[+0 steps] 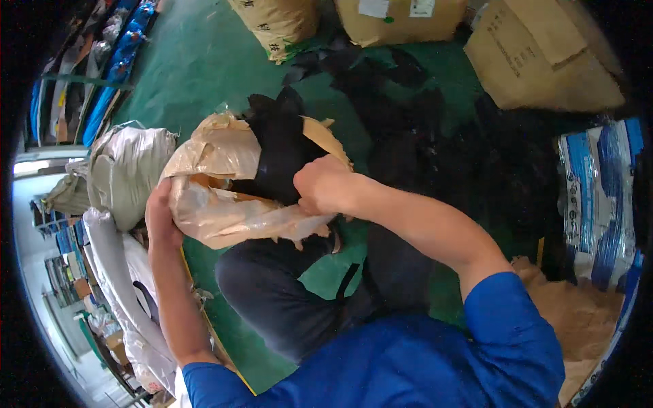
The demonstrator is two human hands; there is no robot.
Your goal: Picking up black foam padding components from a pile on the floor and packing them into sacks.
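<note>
Now both hands, left hand [162, 219] and right hand [325, 185], clutch the torn tan paper sack [224, 204] (black material [279, 153] inside).

Three brown paper sacks [401, 17] along the top of the frame. One torn sack [224, 183] at centre, two hands [325, 185] on it. One blue-and-white bag [598, 197] at right.

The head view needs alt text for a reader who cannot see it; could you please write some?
A person in a blue shirt holds a torn brown paper sack full of black material: the left hand grips its side and the right hand reaches into its mouth. Around them on the green floor lie more brown sacks and black scraps.
</note>
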